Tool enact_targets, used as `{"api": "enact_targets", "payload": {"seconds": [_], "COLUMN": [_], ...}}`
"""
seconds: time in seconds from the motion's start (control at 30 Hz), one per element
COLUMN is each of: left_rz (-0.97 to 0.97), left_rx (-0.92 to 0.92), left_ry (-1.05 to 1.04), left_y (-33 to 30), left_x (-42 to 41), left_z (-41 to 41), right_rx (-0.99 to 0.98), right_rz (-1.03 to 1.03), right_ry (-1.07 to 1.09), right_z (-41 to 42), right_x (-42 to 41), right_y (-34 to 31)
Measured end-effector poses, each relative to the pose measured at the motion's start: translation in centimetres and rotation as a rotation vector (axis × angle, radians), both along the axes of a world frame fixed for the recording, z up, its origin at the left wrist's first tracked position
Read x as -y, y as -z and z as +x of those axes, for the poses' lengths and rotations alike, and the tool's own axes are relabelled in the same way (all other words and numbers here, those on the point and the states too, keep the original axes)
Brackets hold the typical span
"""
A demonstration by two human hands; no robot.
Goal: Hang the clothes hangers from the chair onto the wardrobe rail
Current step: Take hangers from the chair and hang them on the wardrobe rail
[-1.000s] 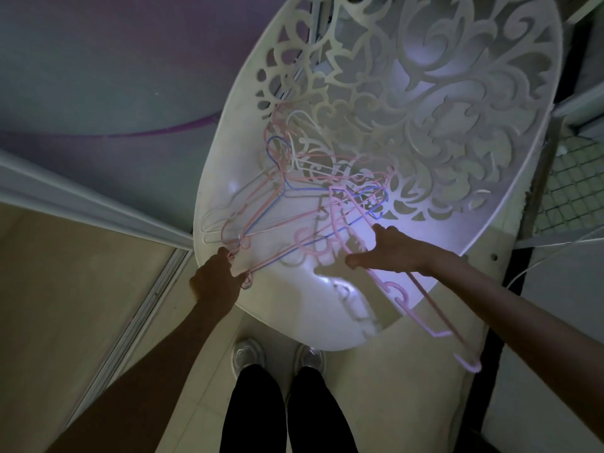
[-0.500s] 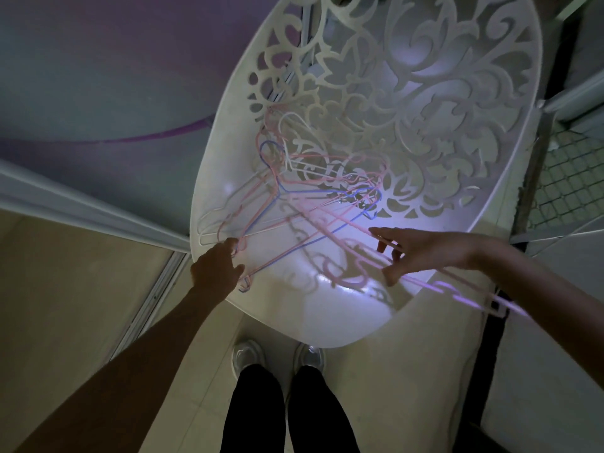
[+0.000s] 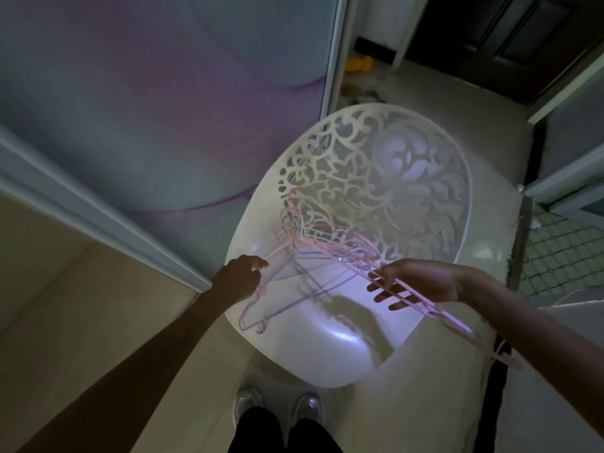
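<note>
A white chair (image 3: 327, 361) with a cut-out scroll back stands before me. Several thin pink and blue hangers (image 3: 313, 253) lie tangled over its seat and lower back. My left hand (image 3: 240, 277) pinches the end of some pink hangers at the seat's left edge. My right hand (image 3: 415, 282) is over the seat's right side, its fingers round a long pink hanger (image 3: 470, 335) that slants down to the right past the chair. That hanger's far end is still in the tangle.
A wardrobe's sliding door (image 3: 147, 109) with a pale frame fills the left. My shoes (image 3: 277, 408) are on the tiled floor just in front of the chair. A dark doorway (image 3: 510, 34) and a yellow object (image 3: 358, 63) lie beyond it; a mesh panel (image 3: 562, 253) stands at right.
Both hands have lifted and the view has pulled back from the chair. My right hand has closed round the long pink hanger and raised it; my left hand has lifted the hangers' ends off the seat.
</note>
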State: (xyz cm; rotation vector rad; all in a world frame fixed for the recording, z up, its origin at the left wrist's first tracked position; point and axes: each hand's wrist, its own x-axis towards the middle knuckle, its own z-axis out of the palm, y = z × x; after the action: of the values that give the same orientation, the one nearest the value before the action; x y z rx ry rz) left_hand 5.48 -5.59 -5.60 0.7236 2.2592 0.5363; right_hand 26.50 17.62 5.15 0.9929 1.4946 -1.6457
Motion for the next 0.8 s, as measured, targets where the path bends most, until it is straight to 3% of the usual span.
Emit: {"api": "enact_targets", "payload": {"seconds": [0.13,0.3,0.37,0.5,0.57,0.63,0.73,0.8], "left_rz": [-0.099,-0.240,-0.260,-0.221,-0.041,0.138,0.143,0.192], "left_rx": [0.035,0.122,0.098,-0.130,-0.332,-0.400,-0.122,-0.074], "left_ry": [-0.049,0.010,0.011,-0.061,-0.028,0.014,-0.019,-0.053], "left_y": [2.6,8.0,10.1,12.2,12.4,12.1,10.1,8.8], "left_x": [-1.9,-4.3,-4.6,-3.8,-3.1,-2.4,-2.1,-2.1], "left_z": [-0.9,1.1,2.1,3.4,4.0,4.4,4.8,5.5], "right_rx": [-0.021,-0.140,-0.111,-0.035,0.024,0.078,0.105,0.078], "right_rz": [0.191,0.809,0.946,0.903,0.864,0.839,0.797,0.785], "right_ry": [0.035,-0.082,-0.022,0.221,0.276,0.309,0.373,0.387], "right_z": [-0.3,3.3,5.3,6.6,6.3,5.9,5.2,5.0], "right_x": [0.4,2.1,3.0,4.4,5.1,5.8,6.6,7.0], "right_y": [2.4,8.3,10.7,15.1,16.8,17.9,18.3,18.3]}}
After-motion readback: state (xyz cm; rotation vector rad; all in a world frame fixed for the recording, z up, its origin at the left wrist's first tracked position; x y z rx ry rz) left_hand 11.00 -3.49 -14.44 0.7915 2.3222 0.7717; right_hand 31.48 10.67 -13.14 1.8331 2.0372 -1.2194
